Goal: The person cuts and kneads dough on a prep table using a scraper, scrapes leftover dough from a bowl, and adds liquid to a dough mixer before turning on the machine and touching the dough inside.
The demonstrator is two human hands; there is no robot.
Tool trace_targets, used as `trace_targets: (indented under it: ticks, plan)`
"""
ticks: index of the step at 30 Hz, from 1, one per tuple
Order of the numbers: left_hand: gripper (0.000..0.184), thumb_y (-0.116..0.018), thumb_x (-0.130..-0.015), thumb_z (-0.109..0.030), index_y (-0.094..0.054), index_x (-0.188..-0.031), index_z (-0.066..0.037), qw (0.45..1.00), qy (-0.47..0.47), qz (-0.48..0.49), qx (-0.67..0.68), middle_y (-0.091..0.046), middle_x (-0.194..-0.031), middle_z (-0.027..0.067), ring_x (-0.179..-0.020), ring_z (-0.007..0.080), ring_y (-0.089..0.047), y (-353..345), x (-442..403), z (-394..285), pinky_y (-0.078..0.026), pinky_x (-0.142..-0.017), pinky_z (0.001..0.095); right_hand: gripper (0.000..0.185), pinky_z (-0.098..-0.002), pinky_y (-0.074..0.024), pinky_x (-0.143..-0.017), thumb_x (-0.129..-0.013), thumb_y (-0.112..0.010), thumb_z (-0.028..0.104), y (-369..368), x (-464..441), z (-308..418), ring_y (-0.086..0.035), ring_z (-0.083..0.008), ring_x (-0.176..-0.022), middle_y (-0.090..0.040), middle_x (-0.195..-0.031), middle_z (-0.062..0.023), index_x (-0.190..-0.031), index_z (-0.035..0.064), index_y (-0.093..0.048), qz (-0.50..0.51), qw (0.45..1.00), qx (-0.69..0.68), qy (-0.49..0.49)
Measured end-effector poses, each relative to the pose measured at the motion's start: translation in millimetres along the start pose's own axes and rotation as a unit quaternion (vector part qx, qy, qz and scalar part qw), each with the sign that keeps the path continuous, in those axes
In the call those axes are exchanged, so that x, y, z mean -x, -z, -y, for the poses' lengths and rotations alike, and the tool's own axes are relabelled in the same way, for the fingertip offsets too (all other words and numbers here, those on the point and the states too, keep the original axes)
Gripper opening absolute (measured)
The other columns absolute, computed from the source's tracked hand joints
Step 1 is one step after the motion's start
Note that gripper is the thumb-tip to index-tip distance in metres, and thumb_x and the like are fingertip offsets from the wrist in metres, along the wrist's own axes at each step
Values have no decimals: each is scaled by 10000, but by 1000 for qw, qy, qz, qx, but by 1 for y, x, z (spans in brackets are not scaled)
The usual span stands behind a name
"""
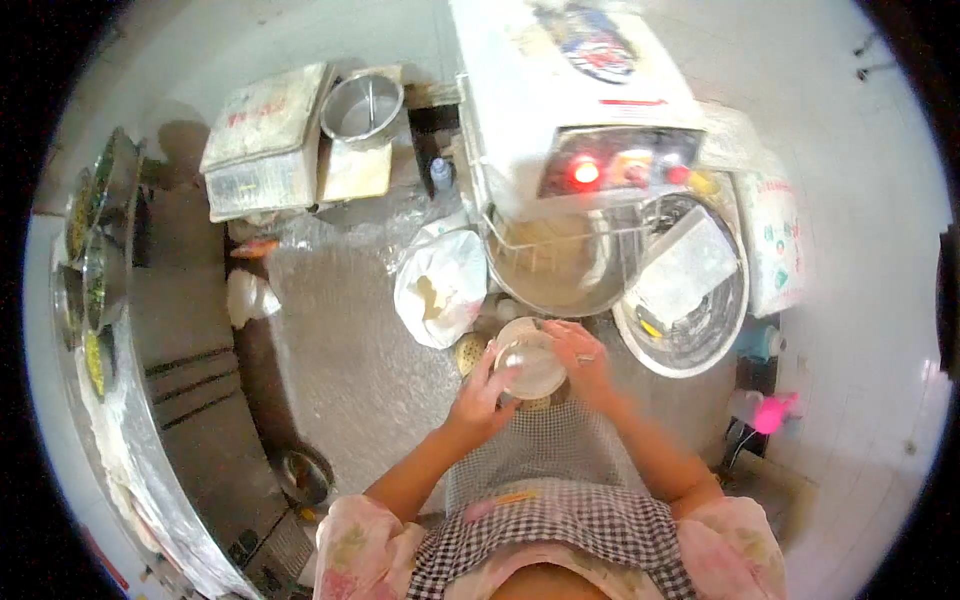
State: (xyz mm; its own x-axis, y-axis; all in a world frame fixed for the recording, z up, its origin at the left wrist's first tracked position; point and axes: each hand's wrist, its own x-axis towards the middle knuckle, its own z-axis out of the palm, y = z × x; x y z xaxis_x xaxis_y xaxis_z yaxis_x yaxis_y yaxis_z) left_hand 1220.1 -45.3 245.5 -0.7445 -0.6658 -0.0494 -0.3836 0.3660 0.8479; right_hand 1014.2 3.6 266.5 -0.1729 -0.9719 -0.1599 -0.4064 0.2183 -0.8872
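A pale, round bowl (531,364) is between my two hands in front of my body, its opening facing up toward me. My left hand (482,392) grips its left side, fingers on the rim. On the other side, my right hand (583,358) curls over the right edge, with a ring on one finger. What the bowl contains is too blurred to tell. Close by my left fingers is a yellowish perforated piece (468,353), partly hidden. An open white plastic bag (440,290) with something pale inside stands just beyond my left hand.
A white mixer (575,90) with a lit red light stands ahead, its steel bowl (560,295) under a wire guard. To the right, a white tub (688,370) holds a pale rectangular container (688,262). A steel pot (362,108) stands beside a floury box (262,140) at back left.
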Motion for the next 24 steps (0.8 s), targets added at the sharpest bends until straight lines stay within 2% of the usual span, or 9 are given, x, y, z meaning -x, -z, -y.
trace_targets:
  ticks: [2,5,8,11,14,17,20,21,24]
  plan:
    - [625,-625,-744,-52,-324,-1287,11,986,32,-64,150,-387,-1255,279,-1096,391,-469,3,-4,-50,-408,-891,375,311,-340,-389,-921,-893,-402,186,27,24,19,-518,-276,-1043,-538,-1165,-130,-1139,56,-541,-25,999,-26,-2]
    - [588,-612,-775,-92,-332,-1280,16,945,126,-49,299,-398,-1258,239,-1132,306,-452,-28,4,-64,-406,-893,374,243,-320,-409,-876,-873,-472,132,41,70,23,-546,-230,-991,-590,-1060,-107,-1047,15,-594,-75,997,16,20]
    - [568,-588,-809,-184,-337,-1283,1,861,251,63,438,-445,-1227,173,-1118,253,-455,-66,12,-53,-393,-902,377,228,-324,-432,-841,-853,-494,135,55,102,37,-560,-251,-958,-595,-1037,-110,-1027,35,-603,-20,979,188,81]
    - [562,-561,-826,-284,-357,-1280,-25,788,327,180,490,-499,-1167,119,-1059,224,-488,-63,23,-101,-392,-890,365,212,-329,-442,-823,-825,-530,125,77,135,33,-564,-258,-946,-595,-1036,-109,-1005,47,-610,43,985,160,38]
    - [538,-551,-825,-368,-411,-1233,-47,782,300,282,468,-518,-1123,83,-995,205,-510,-84,39,-103,-410,-858,345,183,-341,-443,-804,-812,-558,132,98,161,40,-568,-248,-923,-601,-995,-109,-955,31,-612,94,979,181,-7]
    - [559,-586,-805,-388,-394,-1209,-52,760,302,269,509,-485,-1145,80,-1031,195,-483,-100,39,-117,-419,-842,343,162,-347,-453,-752,-811,-569,145,113,191,42,-584,-242,-855,-609,-925,-117,-903,19,-610,-92,975,203,-22]
    - [593,-610,-798,-383,-339,-1214,-61,823,287,164,462,-448,-1174,71,-1058,189,-464,-116,26,-126,-424,-836,340,159,-351,-460,-701,-809,-576,153,120,215,40,-586,-258,-776,-605,-849,-123,-878,13,-606,-157,978,141,-10]
    - [609,-618,-804,-353,-285,-1238,-85,818,299,127,475,-425,-1194,69,-1068,195,-462,-118,20,-140,-428,-837,355,177,-393,-462,-663,-825,-535,224,118,220,29,-572,-310,-763,-583,-808,-141,-859,56,-578,-178,972,152,19]
    - [567,-604,-817,-330,-297,-1238,-109,818,237,65,521,-410,-1212,72,-1087,207,-454,-125,7,-172,-430,-844,376,178,-389,-461,-683,-809,-562,221,122,237,38,-573,-310,-781,-584,-821,-150,-869,54,-572,-186,970,149,48]
